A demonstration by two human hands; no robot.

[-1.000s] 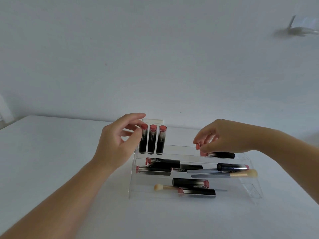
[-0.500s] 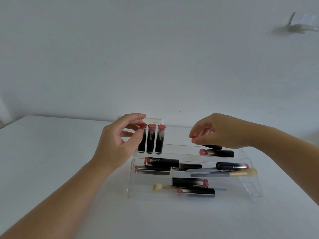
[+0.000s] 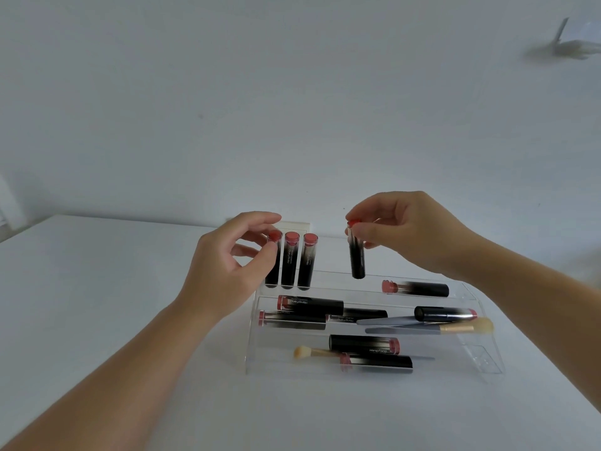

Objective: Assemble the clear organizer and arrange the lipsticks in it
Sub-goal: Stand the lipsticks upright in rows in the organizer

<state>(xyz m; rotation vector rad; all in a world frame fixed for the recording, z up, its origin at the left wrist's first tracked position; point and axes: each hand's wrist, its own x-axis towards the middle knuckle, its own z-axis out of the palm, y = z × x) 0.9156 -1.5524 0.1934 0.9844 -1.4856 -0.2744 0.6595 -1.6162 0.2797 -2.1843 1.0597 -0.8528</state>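
**A fourth lipstick is on its way to the back row**

The right hand (image 3: 409, 232) pinches a lipstick (image 3: 356, 252) near its red top, so it hangs straight down and can drop in standing up. It is in the air above the back shelf of the clear organizer (image 3: 481, 362), apart from the others. The left hand (image 3: 227, 268) holds the first of three standing lipsticks (image 3: 291, 260) between thumb and finger, likely so the row does not tip. More lipsticks lie flat on the shelves, like the one at the back (image 3: 416, 288), mixed with a makeup brush (image 3: 455, 327). The clear walls are hard to see, so I cannot tell where each shelf ends. The words on the tubes are too small to read well.
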